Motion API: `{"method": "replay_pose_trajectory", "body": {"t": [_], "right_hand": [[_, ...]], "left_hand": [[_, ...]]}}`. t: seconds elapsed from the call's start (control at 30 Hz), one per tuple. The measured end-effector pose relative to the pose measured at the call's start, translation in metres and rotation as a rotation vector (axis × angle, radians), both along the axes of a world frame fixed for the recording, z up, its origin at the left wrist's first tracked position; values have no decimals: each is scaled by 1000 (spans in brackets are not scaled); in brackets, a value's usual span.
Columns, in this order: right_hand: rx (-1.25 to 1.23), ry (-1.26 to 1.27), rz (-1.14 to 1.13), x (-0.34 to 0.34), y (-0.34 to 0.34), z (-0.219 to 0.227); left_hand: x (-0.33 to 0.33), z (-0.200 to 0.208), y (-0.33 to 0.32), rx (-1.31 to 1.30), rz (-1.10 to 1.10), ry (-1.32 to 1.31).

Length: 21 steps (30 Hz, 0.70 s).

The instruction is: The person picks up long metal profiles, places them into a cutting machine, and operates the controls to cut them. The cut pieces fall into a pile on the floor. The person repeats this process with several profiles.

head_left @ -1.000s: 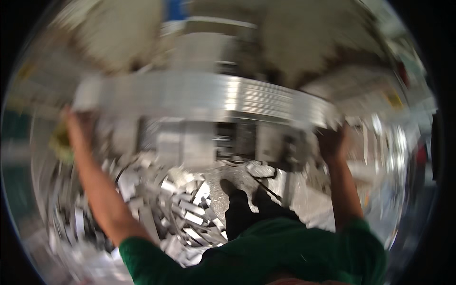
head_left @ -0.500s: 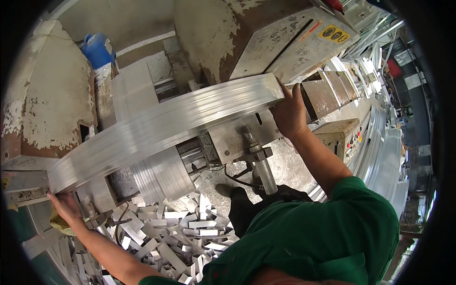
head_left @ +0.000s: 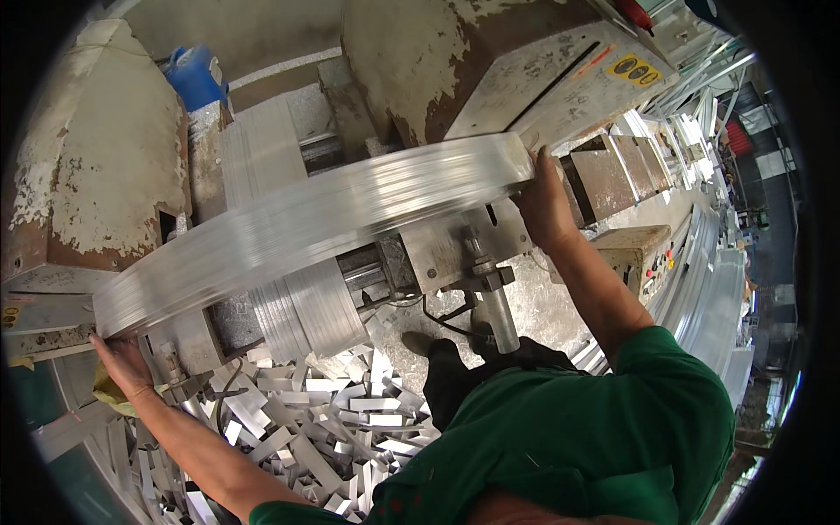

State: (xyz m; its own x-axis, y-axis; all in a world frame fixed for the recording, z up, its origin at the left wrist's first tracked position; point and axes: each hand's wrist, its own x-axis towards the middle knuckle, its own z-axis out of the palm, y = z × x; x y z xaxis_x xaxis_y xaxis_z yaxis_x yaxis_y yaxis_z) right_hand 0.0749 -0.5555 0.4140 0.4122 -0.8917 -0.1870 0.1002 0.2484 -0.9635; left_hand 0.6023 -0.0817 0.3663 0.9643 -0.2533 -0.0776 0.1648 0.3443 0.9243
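Note:
A long stack of silvery aluminium profiles [head_left: 324,214], bent in outline by the fisheye picture, spans between my hands over the bed of a machine. My left hand [head_left: 125,366] presses on its left end, fingers pointing up along the edge, the fingertips partly hidden. Around the right end my right hand [head_left: 549,203] is closed, thumb raised and some fingers out of sight. Beneath the stack, flat ribbed aluminium lengths [head_left: 315,315] lie crosswise on the bed. Close to my right forearm stands a metal clamp cylinder [head_left: 497,315].
Worn machine housings [head_left: 96,157] stand at the left and, with a yellow warning label [head_left: 634,68], at the back. Short aluminium offcuts [head_left: 350,420] heap up on the floor. A button box [head_left: 634,254] and long profiles [head_left: 709,289] are on the right; a blue jug [head_left: 197,79] sits behind.
The whole view has shifted slightly to the right. Both hands stay at the ends of the stack, which keeps nearly the same place over the machine bed.

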Motion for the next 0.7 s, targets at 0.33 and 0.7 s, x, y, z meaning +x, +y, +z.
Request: {"method": "replay_pose_trajectory", "body": {"t": [0.33, 0.7], "right_hand": [[121, -231, 64, -20, -4, -4], [205, -226, 132, -63, -12, -54]], "left_hand": [[-2, -7, 0, 243, -32, -164], [-13, -12, 6, 96, -18, -26]]}}
